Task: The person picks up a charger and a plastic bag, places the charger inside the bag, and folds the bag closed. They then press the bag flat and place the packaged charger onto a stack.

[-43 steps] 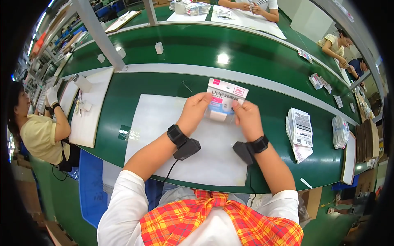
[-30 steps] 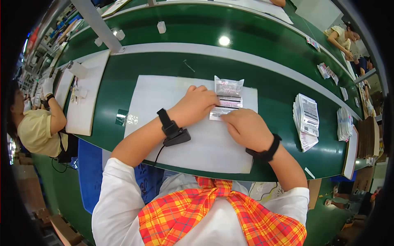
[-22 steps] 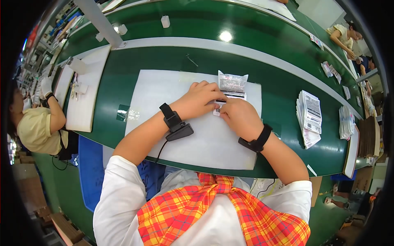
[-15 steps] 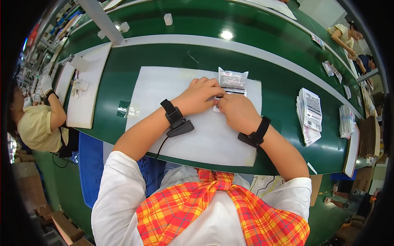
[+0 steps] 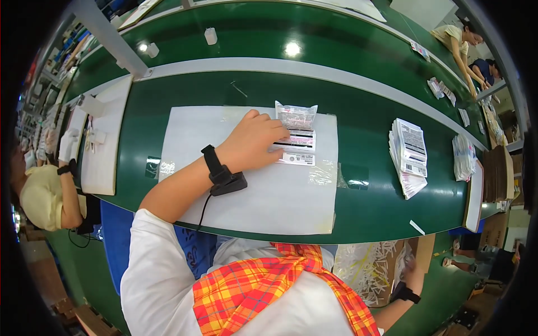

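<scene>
A flat clear plastic packet with printed labels (image 5: 297, 134) lies on the white mat (image 5: 252, 201) at its far edge. My left hand (image 5: 255, 140) rests on the packet's left side, fingers spread loosely and pressing it down; a black wrist strap with a cord sits on that wrist. My right hand (image 5: 412, 274) is far down at the lower right, below the table edge, at the rim of a cardboard box of white strips (image 5: 367, 269). Only part of that hand shows, and whether it holds anything is unclear.
A fanned stack of labelled packets (image 5: 409, 154) lies right of the mat, with another stack (image 5: 462, 157) and brown cardboard sheets (image 5: 496, 173) beyond. A green conveyor belt (image 5: 291, 73) runs behind. One co-worker in yellow (image 5: 45, 190) works at the left; others (image 5: 459, 39) stand upper right.
The packet, first held up in both hands, was laid flat on the mat. My right hand has left it and dropped to the box at the lower right; my left hand stays on it.
</scene>
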`<state>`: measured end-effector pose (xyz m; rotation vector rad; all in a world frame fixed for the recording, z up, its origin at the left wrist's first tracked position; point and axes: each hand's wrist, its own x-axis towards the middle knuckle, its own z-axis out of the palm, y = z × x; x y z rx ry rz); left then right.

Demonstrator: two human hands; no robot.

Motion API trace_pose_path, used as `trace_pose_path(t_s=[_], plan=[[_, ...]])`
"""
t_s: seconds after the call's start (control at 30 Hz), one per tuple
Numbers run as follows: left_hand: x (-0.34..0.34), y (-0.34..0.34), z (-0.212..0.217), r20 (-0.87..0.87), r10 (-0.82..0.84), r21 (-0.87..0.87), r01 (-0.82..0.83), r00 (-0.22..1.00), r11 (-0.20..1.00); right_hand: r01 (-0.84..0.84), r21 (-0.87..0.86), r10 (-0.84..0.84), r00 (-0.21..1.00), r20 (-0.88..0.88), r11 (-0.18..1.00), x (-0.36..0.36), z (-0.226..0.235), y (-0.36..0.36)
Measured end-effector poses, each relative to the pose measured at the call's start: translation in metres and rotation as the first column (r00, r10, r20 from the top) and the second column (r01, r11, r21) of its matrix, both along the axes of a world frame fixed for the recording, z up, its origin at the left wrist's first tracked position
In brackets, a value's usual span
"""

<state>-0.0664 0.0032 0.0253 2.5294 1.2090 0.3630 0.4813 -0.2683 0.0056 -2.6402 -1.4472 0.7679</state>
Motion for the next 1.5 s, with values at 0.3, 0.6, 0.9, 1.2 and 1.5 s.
trace_pose_path(t_s=[0.3,0.6,0.9,1.2,1.5], plan=[[0.005,0.001,-0.013,-0.12,0.026,0.252,0.005,0.992,0.968,-0.398,0.626,0.642,0.735,-0.22,0.671,-0.229,0.082,0.2],[-0.026,-0.014,0.001,-0.066,0.13,0.13,-0.12,0.989,0.984,-0.833,0.291,0.867,0.498,0.021,0.471,-0.308,0.032,0.336],[-0.039,0.025,0.007,-0.033,0.024,-0.203,-0.03,0.999,0.979,-0.836,0.436,0.903,0.416,0.106,0.334,-0.312,0.039,0.399],[-0.101,0.025,0.025,-0.027,0.226,-0.238,-0.226,0.974,0.944,-0.735,0.113,0.709,0.677,0.199,0.669,-0.08,0.076,0.337],[-0.049,0.013,0.042,0.013,0.097,0.061,-0.097,0.995,0.993,-0.813,0.392,0.801,0.544,0.25,0.43,-0.158,0.08,0.323]])
